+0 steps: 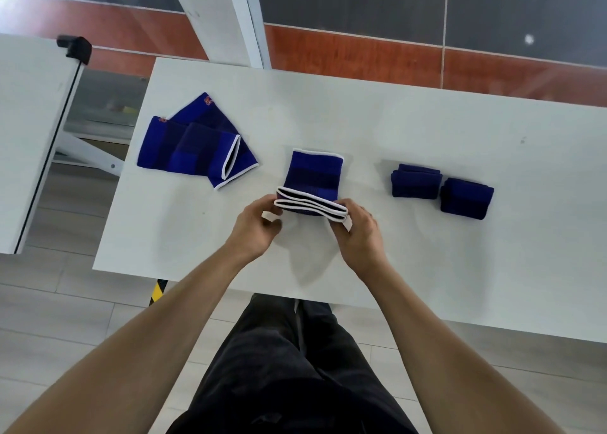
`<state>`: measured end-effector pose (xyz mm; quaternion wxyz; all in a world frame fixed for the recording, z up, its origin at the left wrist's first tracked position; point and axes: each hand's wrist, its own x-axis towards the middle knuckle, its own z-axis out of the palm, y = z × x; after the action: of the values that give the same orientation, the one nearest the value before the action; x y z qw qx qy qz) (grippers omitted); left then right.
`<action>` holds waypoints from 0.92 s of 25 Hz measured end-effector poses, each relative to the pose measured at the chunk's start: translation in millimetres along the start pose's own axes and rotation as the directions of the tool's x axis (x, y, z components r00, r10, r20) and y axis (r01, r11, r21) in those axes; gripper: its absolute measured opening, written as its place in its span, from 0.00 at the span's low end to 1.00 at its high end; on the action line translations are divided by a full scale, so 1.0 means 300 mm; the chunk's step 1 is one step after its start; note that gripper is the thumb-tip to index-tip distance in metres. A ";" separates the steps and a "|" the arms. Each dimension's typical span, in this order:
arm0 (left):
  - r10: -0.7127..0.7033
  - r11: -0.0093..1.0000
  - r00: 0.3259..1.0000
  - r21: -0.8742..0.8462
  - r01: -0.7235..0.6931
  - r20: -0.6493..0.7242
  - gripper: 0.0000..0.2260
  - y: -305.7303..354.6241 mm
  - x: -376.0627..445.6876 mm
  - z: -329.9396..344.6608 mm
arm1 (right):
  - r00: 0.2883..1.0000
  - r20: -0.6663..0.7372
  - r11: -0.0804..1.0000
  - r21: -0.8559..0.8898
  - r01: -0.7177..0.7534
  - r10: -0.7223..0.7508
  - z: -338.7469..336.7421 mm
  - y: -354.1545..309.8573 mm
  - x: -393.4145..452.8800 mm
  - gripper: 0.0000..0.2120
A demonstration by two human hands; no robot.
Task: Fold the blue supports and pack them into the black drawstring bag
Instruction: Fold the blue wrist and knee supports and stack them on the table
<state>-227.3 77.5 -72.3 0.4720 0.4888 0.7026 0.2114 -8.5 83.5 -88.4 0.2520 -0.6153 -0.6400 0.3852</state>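
Item 1: blue support in hand [312, 177], centre of the white table [394, 121]. Knitted elastic tube, bright blue with a darker blue ribbed band across the middle, edged in white binding. Its far end lies flat on the tabletop; its near end is lifted and doubled, so that the white-trimmed openings show as stacked, flattened loops with dark interiors.

Left hand [259, 226]: fingers curled, pinching the left corner of the stacked white edges. A small white tab shows by the fingertips.

Right hand [359, 226]: thumb and fingers pinching the right corner of the same edges, with a second white tab just below the thumb. Both forearms are bare.

Item 2: unfolded supports [193, 147], far left of the table. Several overlapping flat sleeves of the same knit, fanned loosely; exact count cannot be told. One shows an open white-rimmed mouth; two carry small orange marks near their far edges.

Item 3: folded support, left of pair [415, 182], right of centre. Compact, roughly square dark-blue bundle, layered folds visible on top.

Item 4: folded support, right of pair [466, 198], just beside item 3 and slightly nearer. Same squat block form, no white trim showing.

Surface: smooth matt white tabletop, rectangular.
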 end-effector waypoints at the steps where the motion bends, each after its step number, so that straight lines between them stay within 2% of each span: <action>1: 0.036 0.997 0.999 0.075 -0.034 -0.027 0.11 0.002 0.007 0.005 | 1.000 0.002 0.999 0.026 -0.025 0.025 -0.006 -0.009 0.002 0.06; 3: 0.107 0.983 0.989 0.159 -0.090 -0.101 0.09 0.009 0.020 0.020 | 0.997 -0.028 0.992 0.102 -0.071 0.074 -0.020 -0.024 0.010 0.07; 5: 0.229 0.949 0.967 0.245 -0.196 -0.113 0.09 0.019 0.027 0.031 | 0.994 -0.033 0.987 0.123 -0.101 0.105 -0.028 -0.028 0.017 0.08; 7: 0.328 0.909 0.941 0.297 -0.292 -0.081 0.09 0.024 0.029 0.038 | 0.993 0.004 0.989 0.094 -0.115 0.115 -0.035 -0.019 0.022 0.09; 9: 0.350 0.899 0.933 0.311 -0.309 -0.083 0.09 0.036 0.024 0.040 | 0.997 0.032 0.998 0.010 -0.066 0.065 -0.041 -0.006 0.020 0.11; 11: 0.292 0.921 0.953 0.293 -0.257 -0.083 0.10 0.039 0.020 0.044 | 0.999 0.034 0.998 -0.060 -0.008 0.010 -0.048 -0.007 0.016 0.12; 13: 0.220 0.943 0.974 0.266 -0.199 -0.052 0.10 0.035 0.019 0.055 | 1.000 0.021 0.998 -0.055 -0.008 0.010 -0.049 -0.003 0.023 0.10; 16: 0.062 0.991 0.998 0.122 -0.057 -0.032 0.07 0.045 0.042 0.054 | 0.994 0.037 0.995 -0.018 -0.103 0.103 -0.038 0.010 0.049 0.10; 18: -0.032 0.997 0.999 0.076 0.034 -0.025 0.09 0.059 0.066 0.050 | 0.985 0.039 0.985 -0.012 -0.170 0.170 -0.032 0.012 0.074 0.11; 20: -0.050 0.994 0.998 0.090 0.053 -0.037 0.11 0.071 0.090 0.052 | 0.970 0.036 0.970 0.019 -0.241 0.240 -0.030 -0.002 0.101 0.09; 23: -0.024 0.988 0.997 0.152 0.035 -0.074 0.13 0.077 0.111 0.070 | 0.937 0.036 0.936 0.054 -0.348 0.347 -0.022 -0.033 0.138 0.13</action>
<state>-200.2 113.5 -79.8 0.4104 0.5052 0.7406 0.1671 -14.0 125.9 -82.9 0.1898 -0.7058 -0.5127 0.4506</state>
